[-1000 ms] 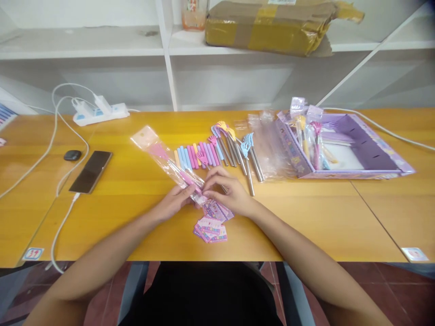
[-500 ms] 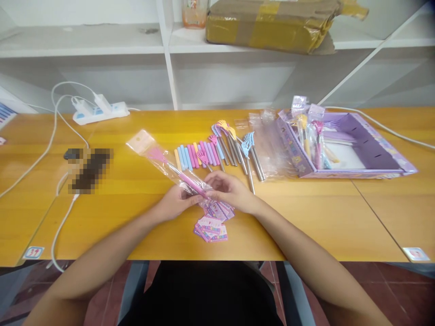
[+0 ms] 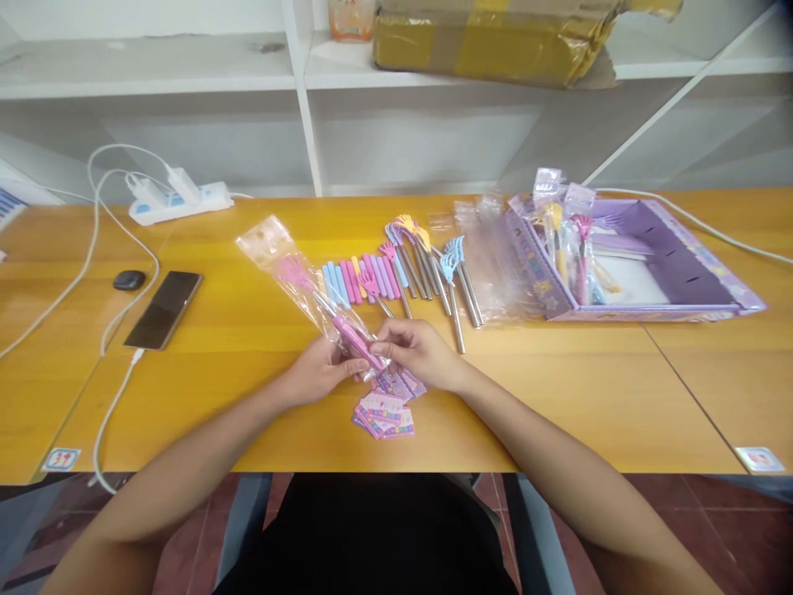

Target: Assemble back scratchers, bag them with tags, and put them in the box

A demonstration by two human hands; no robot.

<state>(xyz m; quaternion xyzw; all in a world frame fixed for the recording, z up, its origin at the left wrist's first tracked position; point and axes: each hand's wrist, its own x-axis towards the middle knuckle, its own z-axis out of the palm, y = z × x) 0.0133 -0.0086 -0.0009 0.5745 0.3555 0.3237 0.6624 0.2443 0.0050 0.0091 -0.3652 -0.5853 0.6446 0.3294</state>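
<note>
While the left grip [image 3: 317,368] clasps the near end of the bag [image 3: 265,240], the right grip [image 3: 422,351] pinches it just alongside; pink scratcher [image 3: 353,332] inside, slanting forward-left from both grips. Cards [image 3: 385,413] lie on tabletop [image 3: 557,388] just nearer than the grips, handles [image 3: 343,283] just beyond, box [image 3: 669,314] well right.

A phone [image 3: 162,311] lies at nine o'clock, a power strip [image 3: 181,210] at ten, a taped box [image 3: 496,40] at one.
</note>
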